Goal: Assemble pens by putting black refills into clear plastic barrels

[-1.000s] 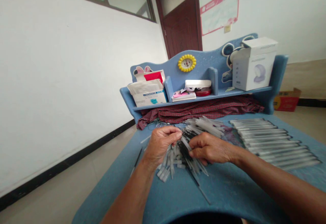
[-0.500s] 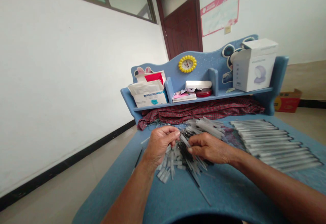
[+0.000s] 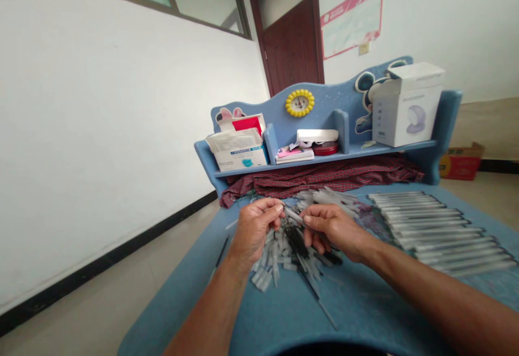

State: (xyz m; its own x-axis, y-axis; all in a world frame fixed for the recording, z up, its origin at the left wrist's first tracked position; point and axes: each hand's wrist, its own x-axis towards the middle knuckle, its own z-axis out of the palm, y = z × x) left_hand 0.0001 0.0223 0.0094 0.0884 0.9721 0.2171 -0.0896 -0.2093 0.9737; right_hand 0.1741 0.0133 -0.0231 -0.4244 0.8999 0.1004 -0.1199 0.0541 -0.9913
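Observation:
A loose heap of clear pen barrels, caps and black refills lies on the blue desk. My left hand hovers over the heap's left side, fingers pinched on a small clear pen part. My right hand is beside it, thumb and forefinger pinched on a clear pen barrel that points toward the left hand. The two hands nearly meet above the heap.
A neat row of assembled clear pens lies on the right of the desk. A red checked cloth sits under the blue shelf, which holds boxes, a yellow clock and a white carton. A wall is to the left.
Both hands have lifted slightly off the heap and drawn together. My right hand has raised a clear barrel toward my left hand.

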